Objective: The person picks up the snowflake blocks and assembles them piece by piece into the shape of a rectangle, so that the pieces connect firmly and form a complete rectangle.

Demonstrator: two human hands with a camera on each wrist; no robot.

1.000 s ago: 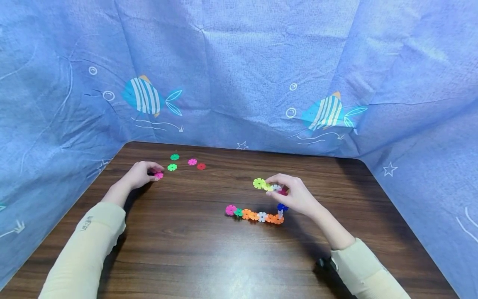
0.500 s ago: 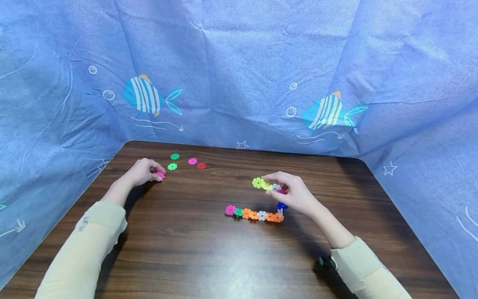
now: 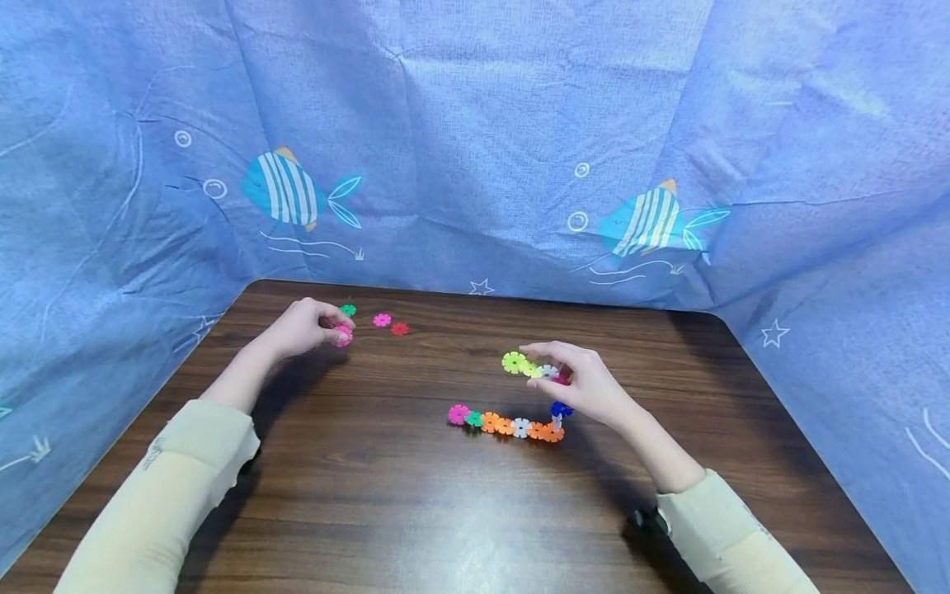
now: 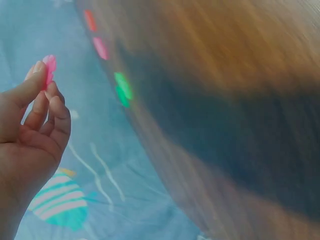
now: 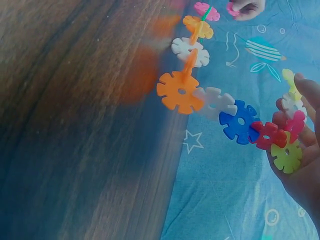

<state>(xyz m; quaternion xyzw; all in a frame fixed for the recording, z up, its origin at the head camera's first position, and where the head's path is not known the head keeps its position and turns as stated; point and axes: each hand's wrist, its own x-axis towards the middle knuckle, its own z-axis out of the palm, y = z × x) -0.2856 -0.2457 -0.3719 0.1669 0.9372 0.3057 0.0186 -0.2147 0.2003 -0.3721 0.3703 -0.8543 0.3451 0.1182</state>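
Note:
My left hand (image 3: 298,328) pinches a pink notched plastic disc (image 3: 342,336) between thumb and fingertips, above the back left of the table. In the left wrist view this pink disc (image 4: 50,69) is seen nearly edge-on. My right hand (image 3: 586,386) grips one end of a chain of interlocked discs (image 3: 505,426). Lime-yellow discs (image 3: 514,362) poke out past its fingertips. The right wrist view shows the chain bending at an orange disc (image 5: 181,92), then running through white, a blue disc (image 5: 240,121) and red into the palm. A pink disc (image 3: 458,414) ends the other arm.
Beyond the left hand, a green disc (image 3: 348,310), a pink loose disc (image 3: 382,320) and a red disc (image 3: 400,328) lie on the dark wooden table (image 3: 356,495). Blue fish-print cloth (image 3: 475,165) hangs along the table's back and sides.
My left hand has raised the pink disc and carried it right and away from me, now covering the light green disc in the head view. The right hand stays nearly still with the chain.

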